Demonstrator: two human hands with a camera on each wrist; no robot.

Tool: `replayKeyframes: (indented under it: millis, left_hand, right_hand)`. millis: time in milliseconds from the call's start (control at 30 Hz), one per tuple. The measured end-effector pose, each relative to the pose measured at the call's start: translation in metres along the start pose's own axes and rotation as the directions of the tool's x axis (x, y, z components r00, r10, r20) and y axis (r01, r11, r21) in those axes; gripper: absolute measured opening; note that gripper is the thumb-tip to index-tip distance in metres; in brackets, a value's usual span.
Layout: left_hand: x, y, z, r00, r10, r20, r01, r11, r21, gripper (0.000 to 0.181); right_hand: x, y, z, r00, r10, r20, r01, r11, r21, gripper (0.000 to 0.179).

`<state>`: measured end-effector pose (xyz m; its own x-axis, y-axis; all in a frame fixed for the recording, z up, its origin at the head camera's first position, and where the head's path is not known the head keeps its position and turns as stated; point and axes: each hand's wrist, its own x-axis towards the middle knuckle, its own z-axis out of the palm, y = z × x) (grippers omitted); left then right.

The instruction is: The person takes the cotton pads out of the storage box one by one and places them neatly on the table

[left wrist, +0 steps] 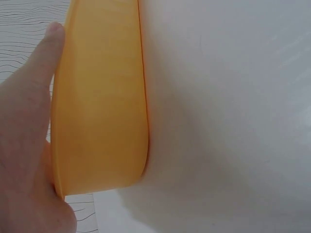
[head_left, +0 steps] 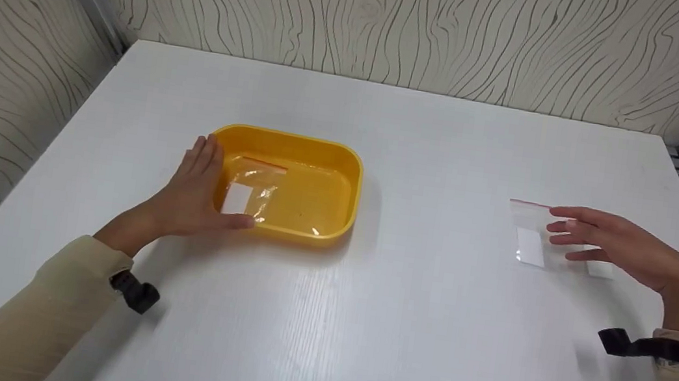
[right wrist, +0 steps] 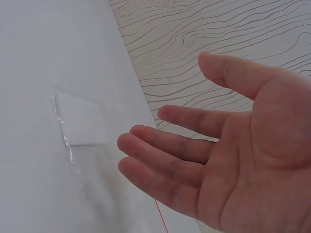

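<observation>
A yellow plastic tray (head_left: 356, 186) stands on the table left of centre, with a clear zip bag (head_left: 265, 184) lying inside at its left end. My left hand (head_left: 193, 197) rests against the tray's left end, fingers straight along the left rim and thumb lying on the front rim. In the left wrist view the thumb stretches along the rim above the tray's wall (left wrist: 99, 97). Over at the right, my right hand (head_left: 630, 248) hovers with spread, relaxed fingers and an empty palm. Below its fingertips lies another clear zip bag (head_left: 529, 247); a second white label (head_left: 599, 270) shows partly beneath the hand.
The white table (head_left: 413, 331) reaches to wood-grain patterned panels (head_left: 369, 17) at the back and sides. Black wrist straps with cameras sit at both sleeve cuffs.
</observation>
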<state>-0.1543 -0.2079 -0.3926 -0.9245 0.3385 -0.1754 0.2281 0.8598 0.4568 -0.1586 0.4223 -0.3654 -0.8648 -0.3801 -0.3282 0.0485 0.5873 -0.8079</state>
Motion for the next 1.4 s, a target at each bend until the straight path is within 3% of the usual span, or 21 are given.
replayKeyframes:
  millis: [233, 533, 767, 1033, 1233, 1400]
  left_hand:
    - [0.001, 0.000, 0.000, 1.000, 0.000, -0.003, 0.000, 1.000, -0.011, 0.139]
    - [0.001, 0.000, 0.001, 1.000, 0.004, -0.015, -0.004, 1.000, -0.013, 0.140]
    - [0.000, 0.000, 0.000, 1.000, 0.013, -0.013, -0.013, 1.000, -0.002, 0.138]
    - [0.000, 0.000, 0.001, 1.000, 0.009, -0.013, -0.009, 1.000, -0.001, 0.139]
    - [0.000, 0.000, 0.002, 1.000, 0.012, -0.016, -0.012, 1.000, -0.001, 0.139]
    - [0.001, -0.001, 0.002, 1.000, 0.009, -0.016, -0.009, 1.000, 0.000, 0.139]
  right_hand:
    - [0.003, -0.002, 0.005, 1.000, -0.016, 0.006, 0.016, 1.000, 0.008, 0.051]
    - [0.010, 0.000, 0.009, 0.988, -0.124, -0.093, 0.129, 0.990, 0.049, 0.043]
    - [0.015, -0.001, 0.016, 0.980, -0.146, -0.137, 0.160, 0.982, 0.101, 0.041]
    - [0.021, -0.001, 0.023, 0.974, -0.184, -0.130, 0.199, 0.972, 0.123, 0.044]
    - [0.024, 0.000, 0.026, 0.962, -0.251, -0.110, 0.268, 0.946, 0.184, 0.045]
    - [0.028, -0.002, 0.030, 0.935, -0.313, -0.164, 0.347, 0.903, 0.254, 0.042]
